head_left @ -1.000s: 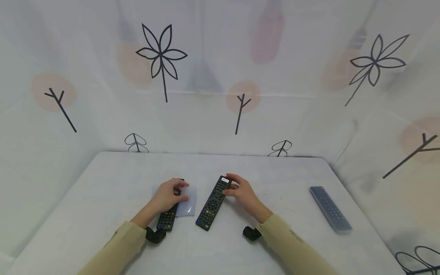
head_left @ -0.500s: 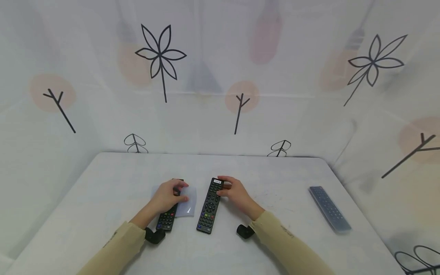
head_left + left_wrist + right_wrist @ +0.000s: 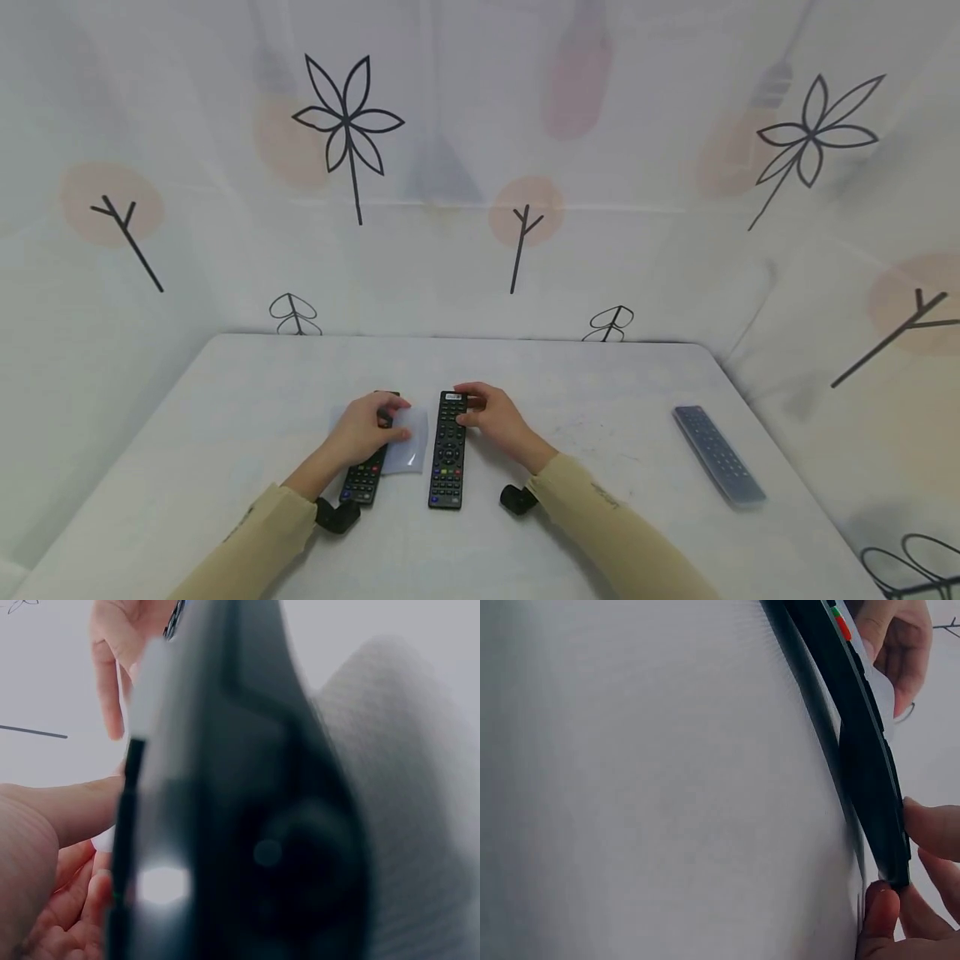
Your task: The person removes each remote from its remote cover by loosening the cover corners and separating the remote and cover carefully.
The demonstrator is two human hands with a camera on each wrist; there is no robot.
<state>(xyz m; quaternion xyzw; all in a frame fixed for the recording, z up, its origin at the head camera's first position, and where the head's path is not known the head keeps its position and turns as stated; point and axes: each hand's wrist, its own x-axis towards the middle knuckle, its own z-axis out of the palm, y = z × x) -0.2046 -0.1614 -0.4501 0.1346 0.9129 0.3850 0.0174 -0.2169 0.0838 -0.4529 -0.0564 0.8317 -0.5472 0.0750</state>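
Observation:
A black remote control (image 3: 447,450) with many buttons and a white label at its far end lies nearly straight on the white table. My right hand (image 3: 491,421) grips its far end, thumb on the near side and fingers behind, as the right wrist view also shows. To its left, a clear plastic sleeve (image 3: 407,454) lies flat-looking; my left hand (image 3: 360,429) pinches its upper part, which rises between thumb and fingers in the right wrist view. Under that hand lies a second black remote (image 3: 363,479), partly covered; a large dark blur fills the left wrist view.
A remote in a bluish clear cover (image 3: 718,454) lies apart on the right side of the white table (image 3: 600,375). Black wrist cameras (image 3: 337,515) sit at both cuffs. A patterned cloth (image 3: 450,267) hangs behind the table's far edge.
My right hand has carried the remote leftward, turning it from a slant to nearly straight, closer to the sleeve. My left hand, the sleeve and the remote under it stay put.

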